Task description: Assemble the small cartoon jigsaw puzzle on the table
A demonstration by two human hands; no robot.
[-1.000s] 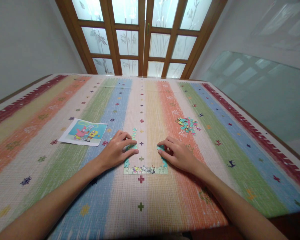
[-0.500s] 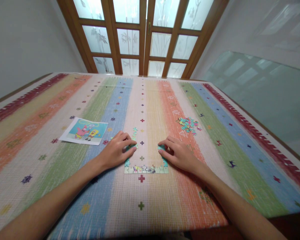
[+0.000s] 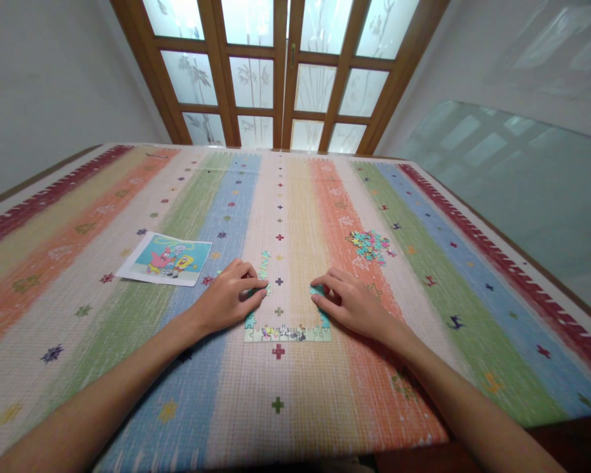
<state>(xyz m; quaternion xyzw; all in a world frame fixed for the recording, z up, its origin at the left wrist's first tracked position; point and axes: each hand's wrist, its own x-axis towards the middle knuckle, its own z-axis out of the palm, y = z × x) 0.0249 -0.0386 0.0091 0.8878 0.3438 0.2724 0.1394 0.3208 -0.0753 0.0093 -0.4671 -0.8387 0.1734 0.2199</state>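
Observation:
A partly joined jigsaw puzzle border point(image 3: 288, 335) lies on the tablecloth, its bottom row running across with short sides rising at both ends. My left hand point(image 3: 232, 292) rests over the left side, thumb and forefinger closed around a teal puzzle piece whose edge shows between them. On the right side, my right hand point(image 3: 347, 299) has its thumb and forefinger curled onto another teal puzzle piece point(image 3: 318, 289). Both hands cover parts of the sides. A few loose puzzle pieces point(image 3: 264, 263) lie just beyond my left fingertips.
A heap of loose puzzle pieces point(image 3: 371, 246) lies beyond my right hand. To the left is a printed reference picture point(image 3: 170, 259) of cartoon figures. The striped tablecloth point(image 3: 295, 394) covers the table. Wooden glazed doors point(image 3: 282, 72) stand behind it, with a glass panel point(image 3: 517, 190) at the right.

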